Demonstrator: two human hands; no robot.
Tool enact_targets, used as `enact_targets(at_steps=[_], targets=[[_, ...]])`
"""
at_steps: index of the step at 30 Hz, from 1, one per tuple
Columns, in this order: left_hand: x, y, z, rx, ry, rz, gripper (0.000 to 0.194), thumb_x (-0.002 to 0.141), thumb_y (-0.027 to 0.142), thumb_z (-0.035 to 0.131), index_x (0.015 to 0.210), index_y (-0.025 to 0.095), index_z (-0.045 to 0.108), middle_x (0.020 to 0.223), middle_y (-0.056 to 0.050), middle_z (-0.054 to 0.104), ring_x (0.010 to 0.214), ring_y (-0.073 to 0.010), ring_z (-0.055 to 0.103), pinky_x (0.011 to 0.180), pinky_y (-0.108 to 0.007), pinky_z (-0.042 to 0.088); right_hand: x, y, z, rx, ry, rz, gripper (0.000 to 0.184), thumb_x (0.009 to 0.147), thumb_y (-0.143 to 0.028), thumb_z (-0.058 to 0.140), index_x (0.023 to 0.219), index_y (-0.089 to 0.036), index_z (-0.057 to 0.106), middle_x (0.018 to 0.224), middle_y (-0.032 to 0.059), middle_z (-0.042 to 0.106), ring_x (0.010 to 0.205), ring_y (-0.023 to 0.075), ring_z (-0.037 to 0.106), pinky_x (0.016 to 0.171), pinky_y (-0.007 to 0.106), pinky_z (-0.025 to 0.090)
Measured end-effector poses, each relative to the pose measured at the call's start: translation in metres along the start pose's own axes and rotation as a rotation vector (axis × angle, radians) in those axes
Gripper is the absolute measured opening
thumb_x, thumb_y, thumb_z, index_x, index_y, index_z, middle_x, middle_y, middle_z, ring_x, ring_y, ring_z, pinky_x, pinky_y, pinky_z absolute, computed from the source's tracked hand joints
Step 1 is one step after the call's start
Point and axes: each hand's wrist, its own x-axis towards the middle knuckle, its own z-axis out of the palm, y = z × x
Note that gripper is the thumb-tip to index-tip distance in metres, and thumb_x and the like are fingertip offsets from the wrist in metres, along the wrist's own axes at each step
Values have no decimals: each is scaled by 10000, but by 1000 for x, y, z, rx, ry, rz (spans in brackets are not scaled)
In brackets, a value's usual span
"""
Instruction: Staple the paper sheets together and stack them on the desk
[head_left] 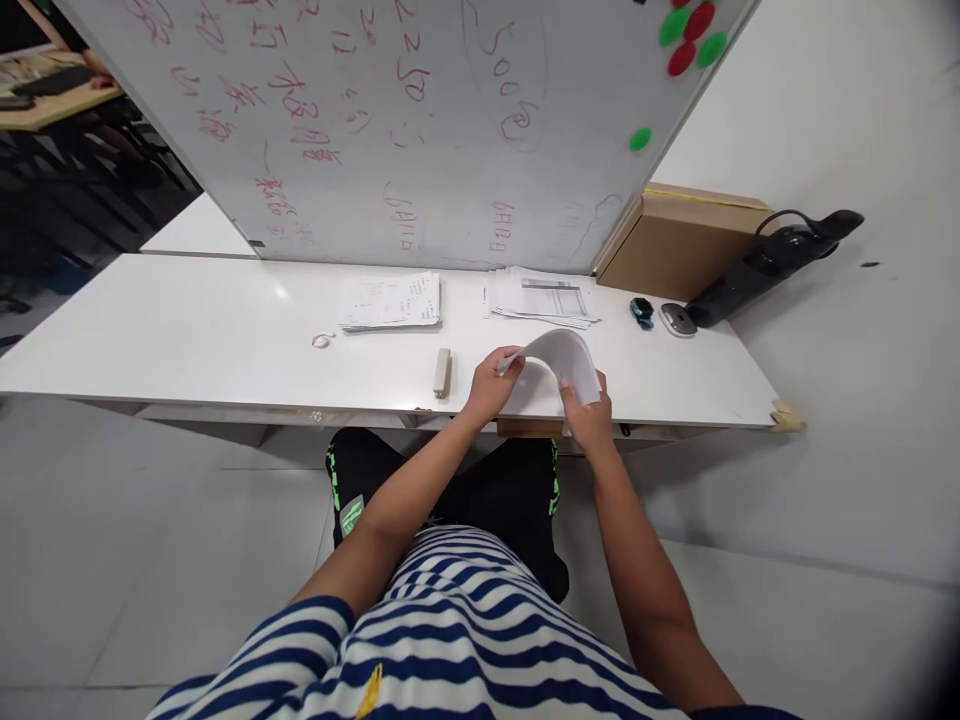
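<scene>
Between both hands, white paper sheets are bent into an arch above the desk's front edge. My left hand is closed on their left end, thumb on top. My right hand grips the right end, its thumb against the near face. How many sheets are held, I cannot tell. Left of my left hand, a pale stapler lies on the desk. Behind the held paper is a loose pile of printed sheets. Farther left sits a neater stack of written papers.
A whiteboard with red writing stands along the back of the white desk. At the right are a cardboard box, a black bottle, a mouse and a watch. A small white item lies left.
</scene>
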Motion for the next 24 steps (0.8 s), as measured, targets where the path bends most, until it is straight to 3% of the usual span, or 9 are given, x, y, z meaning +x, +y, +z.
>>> enact_targets(at_steps=[5,10,13,18,24], targets=[[1,6,-12,40,-44,44,239,886,369,607,1041,208,691,1094,-45,692,1021,-204,613,884,-304,456,0,1,-4,255,-9,-29,617,752,-501,712,1276,-203,580,1234,109,647,1128,281,607,1008,463,460],[10,7,-21,4,-151,-8,272,824,386,673,1008,187,701,964,-39,696,879,-184,623,782,-289,466,2,15,-5,456,117,42,486,702,-483,762,1034,-138,683,1070,110,711,1031,274,652,974,459,479],[14,8,-23,-13,-225,-65,333,773,414,724,1008,179,699,967,-47,694,888,-193,628,780,-292,475,7,24,-7,546,139,32,450,682,-466,780,996,-158,687,988,76,723,1011,257,655,956,440,485],[21,12,-21,28,-312,-67,377,760,439,731,1025,172,696,1011,-63,696,948,-216,635,819,-312,481,23,29,-23,579,-74,123,426,604,-457,836,901,-192,686,815,13,701,854,226,659,869,407,513],[25,15,-22,60,-357,-16,321,764,440,722,941,172,722,1042,-75,706,1003,-245,626,857,-334,466,42,32,-36,588,-234,120,406,567,-423,872,808,-193,639,799,-6,674,825,191,627,846,368,511]])
